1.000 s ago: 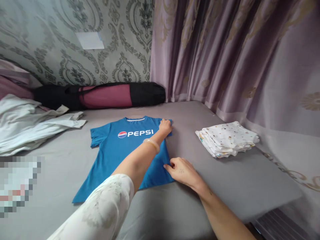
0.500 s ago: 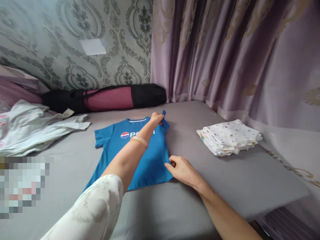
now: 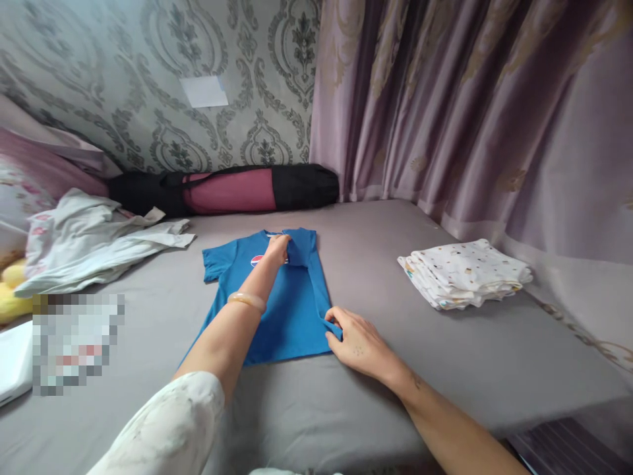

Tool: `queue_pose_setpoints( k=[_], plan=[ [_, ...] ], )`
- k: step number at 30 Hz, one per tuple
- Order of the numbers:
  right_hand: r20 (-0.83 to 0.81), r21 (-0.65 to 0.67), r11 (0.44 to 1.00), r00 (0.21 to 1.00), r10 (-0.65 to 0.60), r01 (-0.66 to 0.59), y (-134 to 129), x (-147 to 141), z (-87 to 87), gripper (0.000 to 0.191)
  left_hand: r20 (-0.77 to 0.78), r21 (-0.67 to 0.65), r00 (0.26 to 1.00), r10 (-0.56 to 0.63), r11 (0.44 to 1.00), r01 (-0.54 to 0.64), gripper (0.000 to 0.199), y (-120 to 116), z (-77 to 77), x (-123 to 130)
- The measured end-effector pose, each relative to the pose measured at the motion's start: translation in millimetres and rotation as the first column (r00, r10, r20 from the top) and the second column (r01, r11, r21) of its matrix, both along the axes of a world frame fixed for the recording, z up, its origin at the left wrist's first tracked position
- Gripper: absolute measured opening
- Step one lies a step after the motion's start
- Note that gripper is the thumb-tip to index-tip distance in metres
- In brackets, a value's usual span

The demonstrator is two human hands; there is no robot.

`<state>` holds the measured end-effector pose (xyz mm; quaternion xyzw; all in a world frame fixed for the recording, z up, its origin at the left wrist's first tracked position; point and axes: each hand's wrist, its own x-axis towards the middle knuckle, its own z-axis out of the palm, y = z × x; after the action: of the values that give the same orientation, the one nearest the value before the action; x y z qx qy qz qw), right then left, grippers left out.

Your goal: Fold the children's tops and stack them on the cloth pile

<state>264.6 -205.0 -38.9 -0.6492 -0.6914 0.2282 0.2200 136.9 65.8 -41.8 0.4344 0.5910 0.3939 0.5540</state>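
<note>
A blue T-shirt [image 3: 291, 313] lies front up on the grey bed sheet [image 3: 366, 264], its right sleeve folded inward over the chest. My left hand [image 3: 278, 249] is closed on that sleeve near the neckline and covers part of the printed lettering. At the lower right side of the shirt, my right hand [image 3: 353, 336] pinches the edge between thumb and fingers. The shirt's left sleeve lies spread out flat.
A stack of folded white printed cloths [image 3: 465, 274] sits at the right. Crumpled pale clothing [image 3: 99, 244] lies at the left, near a yellow plush thing [image 3: 14, 290]. A black and maroon long bag [image 3: 232, 191] lies along the wall.
My left hand has moved left with the right sleeve, folding it over the shirt's chest. My right hand now grips the side edge, which is slightly lifted. The view has shifted a little to the left.
</note>
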Motion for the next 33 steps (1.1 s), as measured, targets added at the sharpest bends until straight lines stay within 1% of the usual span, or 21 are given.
queue_pose_setpoints(
  k=[2, 4, 6, 7, 8, 11, 12, 14, 15, 17, 18, 20, 22, 24, 25, 27, 28, 29, 30, 31, 33],
  plan=[
    [0.029, 0.014, 0.999, 0.999, 0.042, -0.043, -1, -2, -1.9, 0.022, -0.009, -0.009, 1.0, 0.0, 1.0, 0.0, 0.024, -2, -9.1, -7],
    [0.054, 0.028, 0.996, 0.996, 0.077, -0.079, -1, -2, -3.6, 0.024, -0.016, -0.006, 1.0, 0.0, 1.0, 0.0, 0.043, -4, -15.4, -10],
    [0.065, 0.047, 0.992, 0.992, 0.112, -0.115, 0, -1, -4.0, 0.023, -0.039, 0.025, 0.999, -0.009, 1.0, 0.01, 0.062, -5, -19.2, -11],
    [0.061, 0.056, 0.989, 0.989, 0.131, -0.135, 0, 0, -3.4, 0.024, -0.07, 0.064, 0.997, -0.029, 0.997, 0.033, 0.067, -5, -20.5, -11],
    [0.052, 0.064, 0.986, 0.987, 0.15, -0.153, 1, 1, -2.3, 0.024, -0.114, 0.111, 0.992, -0.056, 0.991, 0.069, 0.068, -5, -21.6, -11],
    [-0.023, 0.059, 0.973, 0.975, 0.223, -0.221, 2, 4, 2.7, 0.019, -0.254, 0.241, 0.958, -0.129, 0.951, 0.192, 0.054, -5, -25.1, -14],
    [-0.074, 0.044, 0.967, 0.964, 0.255, -0.252, 3, 5, 4.2, 0.016, -0.291, 0.271, 0.946, -0.139, 0.937, 0.221, 0.051, -5, -26.6, -16],
    [-0.217, -0.001, 0.949, 0.927, 0.307, -0.315, 5, 7, 6.0, 0.017, -0.348, 0.314, 0.925, -0.15, 0.911, 0.266, 0.052, -4, -29.6, -21],
    [-0.292, -0.025, 0.942, 0.903, 0.314, -0.336, 7, 8, 6.2, 0.019, -0.376, 0.329, 0.913, -0.16, 0.898, 0.293, 0.053, -4, -31.1, -24],
    [-0.405, -0.078, 0.934, 0.867, 0.29, -0.349, 11, 10, 6.1, 0.024, -0.422, 0.352, 0.889, -0.176, 0.872, 0.339, 0.054, -3, -33.6, -29],
    [-0.431, -0.107, 0.931, 0.86, 0.273, -0.35, 13, 11, 6.3, 0.025, -0.447, 0.369, 0.876, -0.178, 0.856, 0.362, 0.054, -2, -34.5, -32],
    [-0.435, -0.161, 0.918, 0.861, 0.265, -0.364, 19, 13, 8.0, 0.025, -0.517, 0.416, 0.838, -0.173, 0.805, 0.423, 0.052, -1, -35.8, -36],
    [-0.405, -0.2, 0.898, 0.867, 0.289, -0.392, 29, 14, 11.6, 0.025, -0.6, 0.446, 0.784, -0.16, 0.747, 0.494, 0.051, -1, -36.9, -38],
    [-0.353, -0.196, 0.903, 0.887, 0.298, -0.381, 44, 15, 15.0, 0.024, -0.68, 0.431, 0.719, -0.146, 0.713, 0.553, 0.052, -3, -38.4, -40],
    [-0.308, -0.166, 0.922, 0.907, 0.288, -0.35, 54, 15, 15.7, 0.025, -0.715, 0.416, 0.686, -0.134, 0.707, 0.572, 0.053, -4, -39.5, -40],
    [-0.172, -0.045, 0.97, 0.958, 0.228, -0.239, 80, 14, 13.3, 0.028, -0.769, 0.39, 0.631, -0.105, 0.704, 0.593, 0.055, -7, -42.2, -41],
    [-0.084, 0.06, 0.983, 0.98, 0.18, -0.176, 95, 13, 10.0, 0.03, -0.787, 0.384, 0.611, -0.091, 0.703, 0.599, 0.056, -8, -44.0, -41],
    [-0.008, 0.146, 0.982, 0.993, 0.119, -0.116, 110, 12, 5.4, 0.034, -0.799, 0.383, 0.597, -0.076, 0.701, 0.601, 0.056, -10, -45.9, -42],
    [0.054, 0.177, 0.981, 0.996, 0.068, -0.076, 125, 10, -0.1, 0.037, -0.806, 0.386, 0.589, -0.062, 0.699, 0.601, 0.056, -11, -48.0, -42],
    [0.108, 0.171, 0.983, 0.993, 0.043, -0.061, 140, 7, -6.2, 0.041, -0.809, 0.392, 0.586, -0.048, 0.698, 0.599, 0.057, -12, -50.3, -42],
    [0.203, 0.099, 0.994, 0.979, 0.022, -0.043, 166, 0, -18.3, 0.048, -0.81, 0.408, 0.587, -0.022, 0.697, 0.589, 0.055, -14, -55.2, -41]
  ],
)
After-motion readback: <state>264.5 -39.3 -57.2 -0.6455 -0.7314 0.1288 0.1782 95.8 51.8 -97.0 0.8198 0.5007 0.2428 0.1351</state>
